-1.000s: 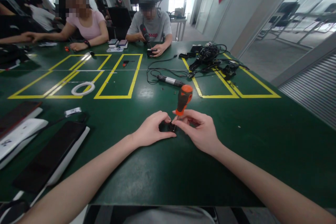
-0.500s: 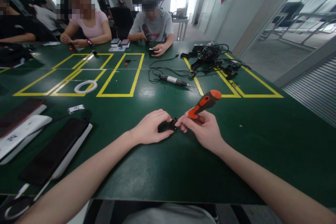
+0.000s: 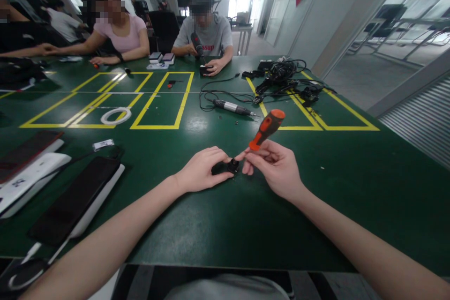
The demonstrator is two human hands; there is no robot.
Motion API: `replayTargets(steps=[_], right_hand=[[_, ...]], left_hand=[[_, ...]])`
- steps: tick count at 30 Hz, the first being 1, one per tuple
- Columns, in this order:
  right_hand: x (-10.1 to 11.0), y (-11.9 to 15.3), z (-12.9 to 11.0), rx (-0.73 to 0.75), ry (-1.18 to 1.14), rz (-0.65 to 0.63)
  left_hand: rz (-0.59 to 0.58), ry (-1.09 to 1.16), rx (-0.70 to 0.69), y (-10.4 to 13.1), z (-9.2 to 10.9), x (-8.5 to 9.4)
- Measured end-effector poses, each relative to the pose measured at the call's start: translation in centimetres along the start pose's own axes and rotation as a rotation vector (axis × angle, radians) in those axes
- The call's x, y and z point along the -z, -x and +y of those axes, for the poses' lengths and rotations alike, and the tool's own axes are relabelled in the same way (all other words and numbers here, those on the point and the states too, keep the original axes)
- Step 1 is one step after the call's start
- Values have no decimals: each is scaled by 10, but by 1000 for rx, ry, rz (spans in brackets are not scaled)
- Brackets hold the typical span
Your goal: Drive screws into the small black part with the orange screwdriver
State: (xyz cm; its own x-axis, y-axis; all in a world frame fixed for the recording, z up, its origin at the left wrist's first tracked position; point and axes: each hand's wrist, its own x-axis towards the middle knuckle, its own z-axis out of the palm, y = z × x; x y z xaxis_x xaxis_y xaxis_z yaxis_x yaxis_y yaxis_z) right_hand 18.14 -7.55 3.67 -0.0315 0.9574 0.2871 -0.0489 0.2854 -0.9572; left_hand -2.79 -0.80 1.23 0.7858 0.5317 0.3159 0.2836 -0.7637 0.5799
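Thumb and fingers of my left hand (image 3: 202, 168) are closed around a small black round part (image 3: 233, 165), which rests on the green table (image 3: 183, 234). My right hand (image 3: 276, 166) grips an orange and black screwdriver (image 3: 267, 129). Its handle tilts up and to the right above my fingers. The fingertips of that hand are close to the top of the black part. The screwdriver's shaft and tip are mostly hidden by my fingers, so I cannot tell whether the tip touches the part.
Phones with white power banks, one a black phone (image 3: 75, 199), lie on the left. A pen-shaped electric screwdriver (image 3: 235, 107) and tangled black cables (image 3: 281, 77) are ahead. A white tape ring (image 3: 116, 116) lies by yellow tape outlines. Other people sit across the table.
The screwdriver handle has shifted left and stands more upright, and my right fingers have changed their hold. My left hand stays in place. Across the table, one person's arm has stretched sideways.
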Motion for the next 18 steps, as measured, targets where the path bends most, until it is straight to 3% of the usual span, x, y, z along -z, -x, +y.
replayTargets(steps=[6,11,18], right_hand=[[0,1,-2,35,-16,-82],[-2,2,1,3,-15,-28],[1,0,1,48,52,20]], left_hand=[[20,28,39,1,1,-3],[28,224,149,-1,4,-2],[45,206,115,-2,3,-4]])
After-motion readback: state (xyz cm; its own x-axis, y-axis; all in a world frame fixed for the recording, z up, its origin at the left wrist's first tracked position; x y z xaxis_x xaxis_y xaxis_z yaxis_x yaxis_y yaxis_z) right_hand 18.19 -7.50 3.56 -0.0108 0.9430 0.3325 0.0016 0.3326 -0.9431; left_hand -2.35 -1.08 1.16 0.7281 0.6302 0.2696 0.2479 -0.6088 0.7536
